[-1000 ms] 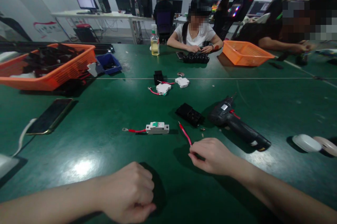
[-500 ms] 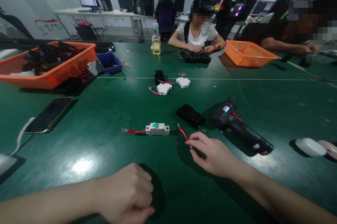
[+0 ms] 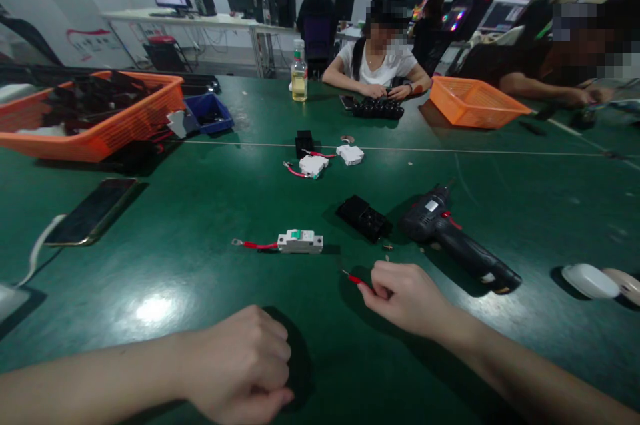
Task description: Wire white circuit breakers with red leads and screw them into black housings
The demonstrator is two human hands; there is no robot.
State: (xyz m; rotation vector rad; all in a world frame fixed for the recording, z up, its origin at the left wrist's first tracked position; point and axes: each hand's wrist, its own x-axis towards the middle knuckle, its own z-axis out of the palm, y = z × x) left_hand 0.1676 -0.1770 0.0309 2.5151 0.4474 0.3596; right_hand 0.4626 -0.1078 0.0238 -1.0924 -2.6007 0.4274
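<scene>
My right hand [image 3: 407, 295] is closed on a short red wire [image 3: 356, 279], whose bare metal tip points up and left above the table. The rest of that wire is hidden in my fingers. My left hand [image 3: 245, 365] rests in a loose fist at the lower middle, and nothing shows in it. Between and beyond the hands lies a white circuit breaker [image 3: 300, 242] with a green switch. From its left end runs a red wire [image 3: 255, 246] with a ring terminal. A black plastic housing [image 3: 364, 217] and a small brass screw [image 3: 387, 247] lie beyond my right hand.
A black cordless screwdriver [image 3: 457, 238] lies at right. Two more breakers [image 3: 314, 166] [image 3: 350, 154] sit farther back near a black block [image 3: 303, 143]. A phone [image 3: 95, 212] and an orange basket [image 3: 95, 135] are at left. Across the table, a person [image 3: 380, 58] sits beside another orange basket [image 3: 475, 105].
My right fingers have curled in around the red wire, and its tip has dropped lower and turned more to the left. My left hand has hardly moved.
</scene>
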